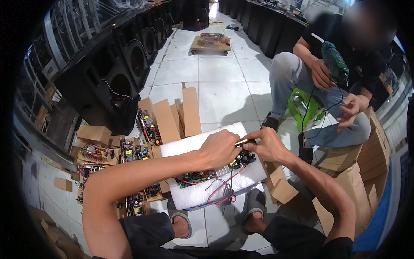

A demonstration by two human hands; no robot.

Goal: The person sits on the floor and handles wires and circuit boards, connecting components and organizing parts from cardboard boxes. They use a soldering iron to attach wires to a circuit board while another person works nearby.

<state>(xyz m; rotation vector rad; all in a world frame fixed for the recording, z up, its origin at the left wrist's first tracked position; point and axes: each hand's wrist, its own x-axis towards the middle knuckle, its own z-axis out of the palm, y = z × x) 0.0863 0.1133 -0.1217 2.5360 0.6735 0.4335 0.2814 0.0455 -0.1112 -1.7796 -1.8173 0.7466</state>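
Over a white foam block (183, 199) in front of me, my left hand (219, 149) and my right hand (272, 146) meet with pinched fingers. Between them is a small dark piece with a thin pale-yellow strip (243, 142); its kind is too small to tell. Beneath the hands, a green circuit board (188, 180) with a silver heat sink (222, 172) lies on the foam, partly hidden by my left hand and forearm. Red and black wires (224, 199) loop from it over the foam's near edge.
More circuit boards (137, 152) and cardboard pieces lie at left, beside a row of black speaker cabinets (108, 82). Cardboard flaps (190, 111) stand beyond the foam. At right, a person sits holding a dark green power tool (335, 60), near cardboard boxes (358, 172). A wheeled board (210, 45) stands ahead.
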